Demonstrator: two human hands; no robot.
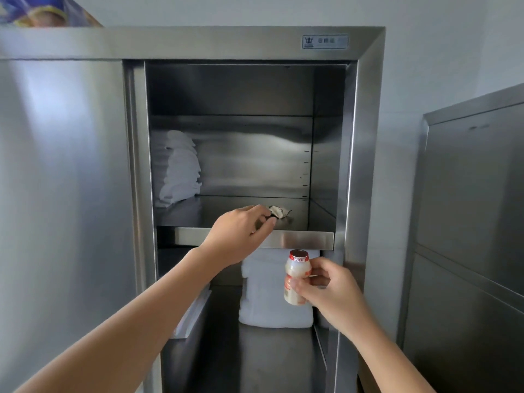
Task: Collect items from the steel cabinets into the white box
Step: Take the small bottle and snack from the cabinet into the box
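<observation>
Steel is filling the head view: an open cabinet (368, 137) with a middle shelf (300, 240). A small crumpled packet (280, 211), whitish with dark print, is lying near that shelf's front edge. The left hand (241, 234) is reaching in from seven o'clock, curled thumb and fingertips meeting the packet's left end; whether they are pinching it, I cannot tell. At five o'clock from it, the right hand (331, 290) is gripping a little cream bottle (296, 275) with a red foil cap, upright, before folded white towels (266, 310).
</observation>
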